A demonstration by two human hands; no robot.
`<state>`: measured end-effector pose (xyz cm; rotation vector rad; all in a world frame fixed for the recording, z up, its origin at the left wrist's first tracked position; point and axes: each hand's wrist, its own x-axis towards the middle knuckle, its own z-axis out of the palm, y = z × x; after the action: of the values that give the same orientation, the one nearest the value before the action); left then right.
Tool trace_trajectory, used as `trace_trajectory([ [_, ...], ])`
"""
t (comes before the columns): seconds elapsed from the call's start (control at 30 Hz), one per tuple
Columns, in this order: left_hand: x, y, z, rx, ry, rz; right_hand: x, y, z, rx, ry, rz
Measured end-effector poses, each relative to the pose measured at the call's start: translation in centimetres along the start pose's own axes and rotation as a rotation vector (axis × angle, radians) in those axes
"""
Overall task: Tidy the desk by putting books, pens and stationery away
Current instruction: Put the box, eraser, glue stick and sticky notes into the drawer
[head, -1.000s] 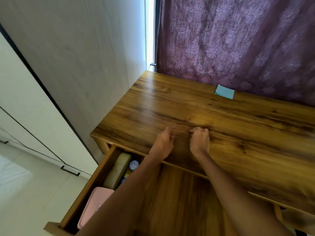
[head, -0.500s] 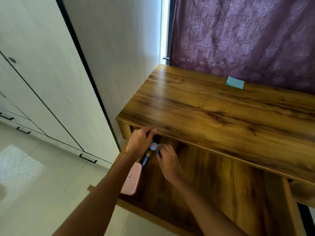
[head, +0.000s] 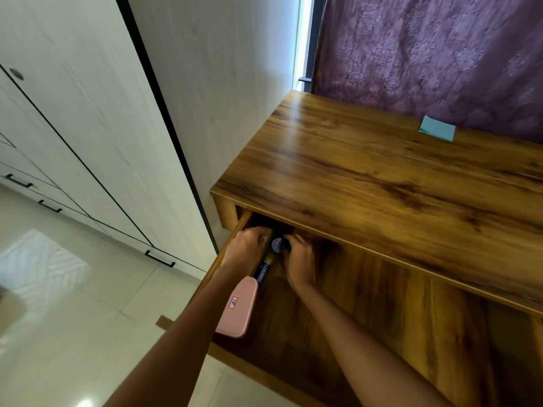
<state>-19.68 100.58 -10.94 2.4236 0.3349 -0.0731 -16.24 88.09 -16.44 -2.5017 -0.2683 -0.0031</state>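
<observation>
The desk's wide drawer (head: 382,333) stands pulled out under the wooden top (head: 367,183). Both my hands reach into its back left corner. My left hand (head: 246,249) curls its fingers over the far end of a beige case (head: 268,239), which it mostly hides. My right hand (head: 298,259) has its fingers curled against the round blue cap of a blue and yellow tube (head: 276,244) lying beside that case. A pink case (head: 238,306) lies in the drawer in front of them, partly under my left forearm. A light blue sticky-note pad (head: 437,132) rests on the desk top by the curtain.
A purple curtain (head: 426,54) hangs behind the desk. White wardrobe doors and drawers with black handles (head: 160,258) line the wall on the left, over a glossy tiled floor (head: 58,304). The drawer's wooden bottom to the right of my hands shows nothing on it.
My hands left the desk top and went down into the drawer's back left corner, onto the beige case and the blue-capped tube. The view swung left.
</observation>
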Motion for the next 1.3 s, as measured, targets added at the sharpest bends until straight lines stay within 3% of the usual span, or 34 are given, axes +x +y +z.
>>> trace_trajectory([
  [0.23, 1.7, 0.0, 0.8, 0.001, -0.079, 0.017, 1.7, 0.3, 0.8, -0.001, -0.055, -0.051],
  [0.83, 1.1, 0.1, 0.3, -0.036, -0.031, 0.004, 0.5, 0.0, -0.9, 0.084, -0.057, -0.019],
  [1.0, 0.4, 1.5, -0.2, 0.024, 0.147, 0.113, -1.1, -0.3, -3.0, 0.043, 0.055, -0.1],
  [1.17, -0.9, 4.4, -0.9, 0.024, 0.304, 0.288, -2.4, -1.0, -6.2, -0.001, 0.294, -0.17],
  [1.3, -2.0, 7.9, -0.8, 0.095, 0.324, 0.426, -3.0, -1.5, -10.6, -0.041, 0.455, -0.177],
])
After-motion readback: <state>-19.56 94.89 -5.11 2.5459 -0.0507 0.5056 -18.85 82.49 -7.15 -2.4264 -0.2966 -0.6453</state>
